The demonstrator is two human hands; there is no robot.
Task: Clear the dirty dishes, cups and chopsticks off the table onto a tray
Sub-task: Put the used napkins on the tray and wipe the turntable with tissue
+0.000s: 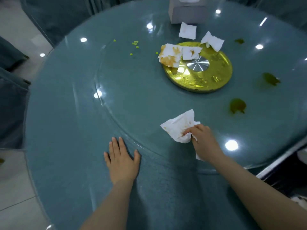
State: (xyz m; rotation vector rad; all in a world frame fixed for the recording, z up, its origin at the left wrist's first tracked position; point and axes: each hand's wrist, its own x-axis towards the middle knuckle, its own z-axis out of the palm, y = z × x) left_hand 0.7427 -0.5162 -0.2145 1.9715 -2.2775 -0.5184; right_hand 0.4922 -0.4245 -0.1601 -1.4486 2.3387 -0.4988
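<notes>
My right hand [203, 138] grips a crumpled white napkin [178, 127] stained brown, pressed on the glass turntable [132, 103] near its front rim. My left hand [122, 159] lies flat, fingers straight, on the teal tablecloth [66, 146] just outside the glass rim. Several used napkins lie further back: a heavily stained one [169, 54] and a smaller one [191, 53] over the gold centre disc [207, 80], with cleaner ones [187, 31] [212, 41] behind. No dishes, cups, chopsticks or tray are in view.
Greenish sauce spills [237, 106] [270, 78] [239, 41] mark the glass at right. Small green food bits [135, 44] are scattered at back left. A tissue box [187, 10] stands at the far edge. Teal-covered chairs [11, 103] ring the table's left side.
</notes>
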